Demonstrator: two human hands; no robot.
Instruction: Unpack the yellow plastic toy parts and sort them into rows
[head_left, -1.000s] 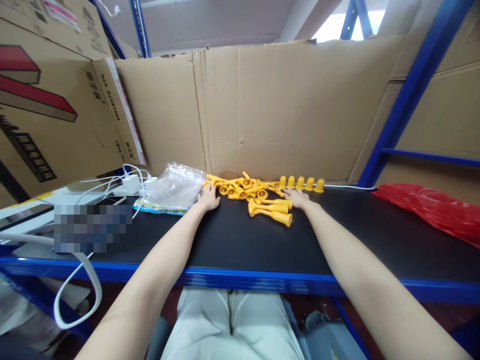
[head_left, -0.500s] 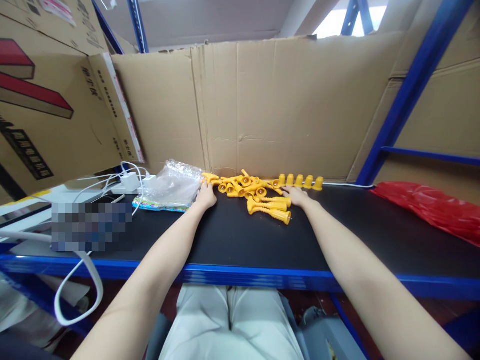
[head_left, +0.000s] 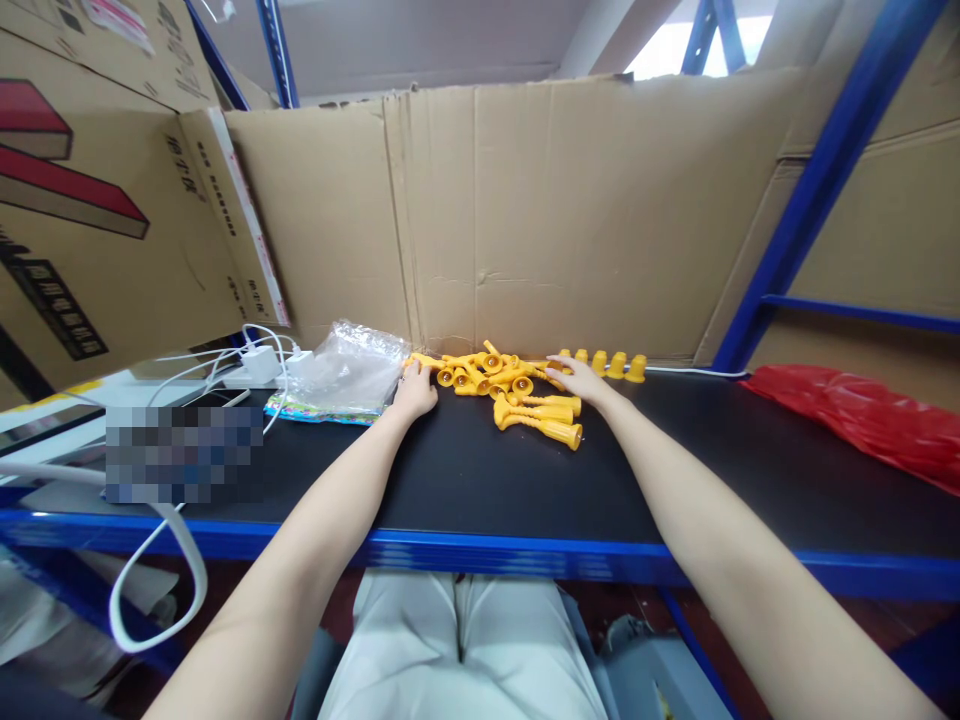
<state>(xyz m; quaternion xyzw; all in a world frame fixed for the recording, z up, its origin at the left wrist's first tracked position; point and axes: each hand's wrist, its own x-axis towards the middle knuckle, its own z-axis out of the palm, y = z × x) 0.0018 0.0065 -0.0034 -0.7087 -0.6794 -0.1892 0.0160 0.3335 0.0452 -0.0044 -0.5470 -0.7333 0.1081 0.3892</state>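
Several yellow plastic pieces (head_left: 491, 370) with slim stems and flared, cup-shaped ends lie in a loose pile by the cardboard wall. My left hand (head_left: 415, 392) rests at the pile's left end, its fingers stretched forward against a yellow piece (head_left: 426, 360). At the right end is my right hand (head_left: 579, 380), fingers and thumb apart around the outermost pieces, partly hiding them. A few longer yellow pieces (head_left: 551, 430) lie side by side in front of the pile. Behind my right hand stands a row of small yellow cups (head_left: 618, 365), partly covered by it.
A clear plastic bag (head_left: 349, 365) lies left of my left hand, near white chargers (head_left: 259, 365) and cables. Red plastic (head_left: 855, 415) lies at the right. Cardboard (head_left: 562, 220) walls the back of the black tabletop (head_left: 480, 490), which has a blue front edge (head_left: 510, 555).
My right hand has shifted left and slightly up onto the right end of the yellow pile, exposing less of it. My left hand has barely moved, slightly rightward.
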